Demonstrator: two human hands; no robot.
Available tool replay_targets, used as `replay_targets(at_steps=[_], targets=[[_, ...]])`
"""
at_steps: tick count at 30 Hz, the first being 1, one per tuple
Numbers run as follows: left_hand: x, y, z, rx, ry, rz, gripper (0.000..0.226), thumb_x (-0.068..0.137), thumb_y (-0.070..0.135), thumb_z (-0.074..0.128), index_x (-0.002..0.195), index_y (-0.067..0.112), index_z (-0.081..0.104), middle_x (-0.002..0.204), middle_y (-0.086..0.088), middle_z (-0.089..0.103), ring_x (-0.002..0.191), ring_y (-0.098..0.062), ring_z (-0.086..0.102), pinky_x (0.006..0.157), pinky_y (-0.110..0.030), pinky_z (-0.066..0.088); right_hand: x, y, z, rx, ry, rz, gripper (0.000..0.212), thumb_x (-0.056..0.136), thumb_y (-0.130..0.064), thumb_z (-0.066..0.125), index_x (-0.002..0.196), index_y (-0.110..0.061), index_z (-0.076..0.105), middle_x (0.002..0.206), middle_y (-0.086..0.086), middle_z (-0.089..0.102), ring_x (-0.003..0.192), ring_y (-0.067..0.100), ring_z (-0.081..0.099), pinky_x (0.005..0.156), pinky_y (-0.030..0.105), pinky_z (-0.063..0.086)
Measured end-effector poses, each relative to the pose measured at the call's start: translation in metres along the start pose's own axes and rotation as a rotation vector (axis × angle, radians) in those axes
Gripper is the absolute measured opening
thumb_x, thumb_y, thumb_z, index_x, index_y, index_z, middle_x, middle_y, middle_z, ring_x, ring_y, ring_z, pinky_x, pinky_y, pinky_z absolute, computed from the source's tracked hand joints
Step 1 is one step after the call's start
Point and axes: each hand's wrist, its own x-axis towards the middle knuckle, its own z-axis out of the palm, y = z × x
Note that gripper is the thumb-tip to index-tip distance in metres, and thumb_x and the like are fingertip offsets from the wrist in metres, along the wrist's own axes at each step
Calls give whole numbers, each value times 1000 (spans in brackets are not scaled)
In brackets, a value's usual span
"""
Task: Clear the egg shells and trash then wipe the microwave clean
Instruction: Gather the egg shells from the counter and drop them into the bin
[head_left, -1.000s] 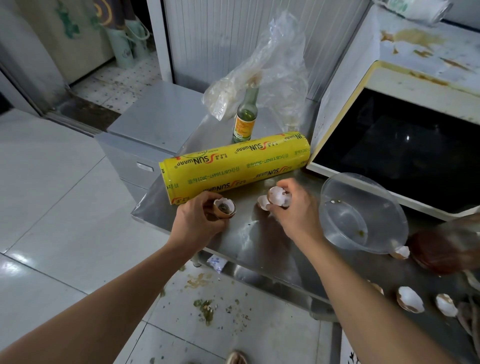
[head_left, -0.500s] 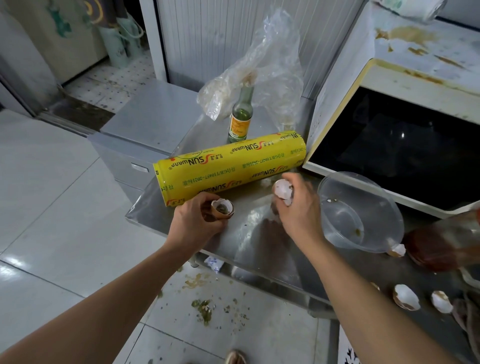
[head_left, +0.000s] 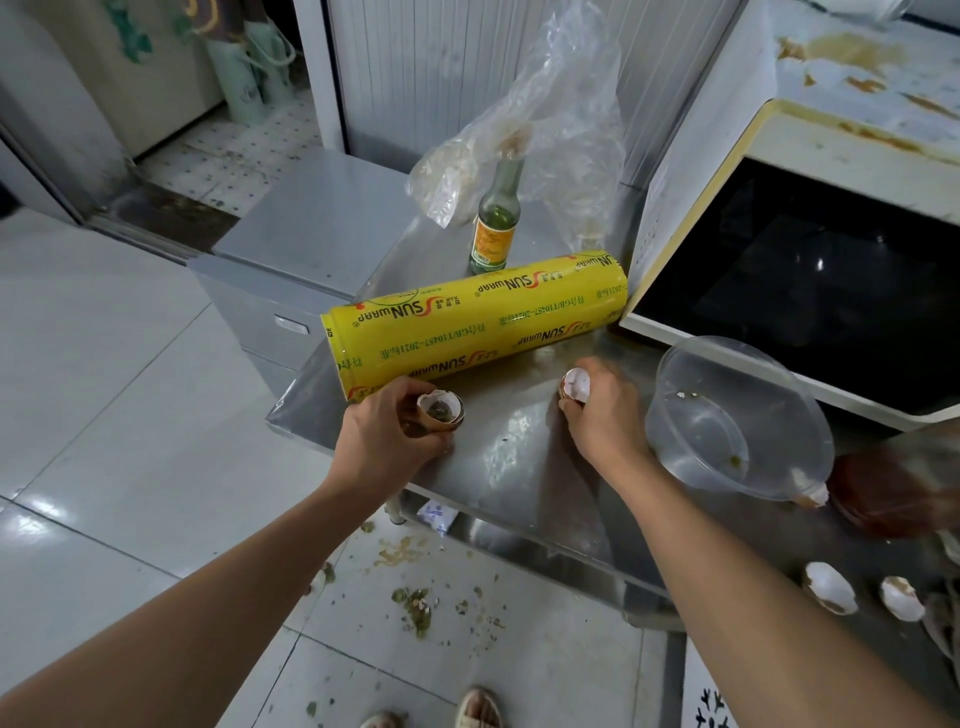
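My left hand (head_left: 384, 441) grips a brown egg shell half (head_left: 440, 413) with dark residue inside, at the steel counter's (head_left: 509, 467) front left corner. My right hand (head_left: 605, 415) holds a whitish egg shell (head_left: 575, 385) just in front of the yellow cling wrap roll (head_left: 478, 325). Two more shell halves (head_left: 830, 588) (head_left: 903, 598) lie on the counter at the right, and another shell piece (head_left: 813, 496) sits under the clear bowl's rim. The white microwave (head_left: 810, 270) stands at the back right, its top stained brown.
A clear plastic bowl (head_left: 737, 415) sits tilted in front of the microwave door. A green glass bottle (head_left: 496, 223) and a crumpled clear plastic bag (head_left: 545, 119) stand behind the roll. A brownish bottle (head_left: 904, 483) lies at the right. Food debris litters the floor (head_left: 415, 603).
My right hand has gathered the loose shell piece from the counter and now holds the shells closer in its fingers. My left hand keeps its shell and has barely moved.
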Motion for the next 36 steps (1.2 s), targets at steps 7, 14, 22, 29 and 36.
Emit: replay_targets(at_steps=[7, 14, 22, 29, 36], targets=[[-10, -3, -11, -44, 1, -13, 42, 64, 17, 83, 100, 24, 63, 87, 13, 62, 77, 2, 59, 65, -6, 41, -21, -16, -1, 62, -13, -76, 33, 82, -7, 66, 114, -7, 59, 108, 14, 60, 101, 32, 54, 76, 26, 33], [-34, -14, -25, -59, 7, 9, 40, 64, 15, 83, 99, 23, 64, 90, 8, 67, 83, -7, 63, 74, -22, 53, -52, -44, 8, 89, -90, -193, 42, 80, -10, 70, 119, -9, 56, 114, 7, 62, 104, 25, 55, 75, 12, 26], [-59, -30, -30, -31, -23, 2, 42, 67, 20, 82, 104, 19, 63, 95, 6, 68, 87, -8, 62, 76, -21, 51, -69, -62, 18, 201, -132, -146, 41, 85, -11, 64, 124, -13, 52, 120, 6, 58, 108, 20, 53, 80, 12, 31], [-72, -38, -29, -40, -9, -54, 41, 68, 23, 81, 104, 18, 63, 92, 10, 64, 87, -8, 60, 70, -13, 45, -71, -64, 28, 197, -149, -154, 43, 88, -12, 60, 129, -12, 49, 126, 8, 55, 113, 23, 53, 89, 21, 34], [-85, -44, -5, -53, -13, -127, 40, 70, 15, 79, 105, 20, 61, 93, 10, 63, 86, -5, 59, 67, -7, 41, -77, -53, 26, 231, -247, -224, 42, 90, -13, 58, 130, -13, 47, 128, 5, 53, 114, 17, 51, 87, 16, 33]])
